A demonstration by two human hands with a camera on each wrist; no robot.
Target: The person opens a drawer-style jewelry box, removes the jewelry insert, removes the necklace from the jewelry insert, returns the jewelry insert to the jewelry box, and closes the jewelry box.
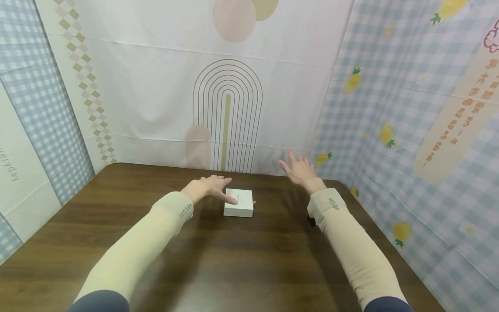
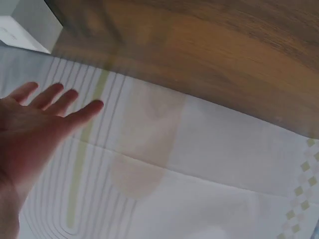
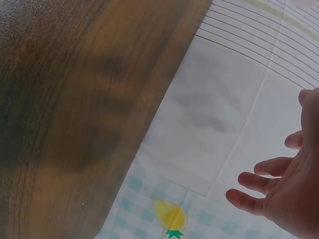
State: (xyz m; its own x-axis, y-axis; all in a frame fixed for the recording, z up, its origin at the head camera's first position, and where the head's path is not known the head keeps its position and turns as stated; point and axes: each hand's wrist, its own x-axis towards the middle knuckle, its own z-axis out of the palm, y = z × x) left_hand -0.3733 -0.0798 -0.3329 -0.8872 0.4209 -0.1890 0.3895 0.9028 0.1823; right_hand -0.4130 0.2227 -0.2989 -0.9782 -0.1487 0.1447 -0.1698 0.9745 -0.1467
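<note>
A small white box (image 1: 242, 209) with faint print on its lid lies on the brown wooden table, and a small tab sticks out at its right side. My left hand (image 1: 211, 187) is stretched out beside the box, its thumb overlapping the lid in the head view. The left wrist view has that hand (image 2: 37, 119) with fingers spread and nothing in them, the box (image 2: 30, 27) at the upper corner. My right hand (image 1: 300, 170) is raised over the table's far right part, fingers apart. In the right wrist view this hand (image 3: 294, 174) holds nothing.
The wooden table (image 1: 234, 260) ends at a white patterned curtain (image 1: 156, 95) behind. A checked curtain with pineapples (image 1: 390, 99) hangs along the right side, another checked curtain (image 1: 46, 86) on the left. A small black object (image 1: 311, 221) shows under the right cuff.
</note>
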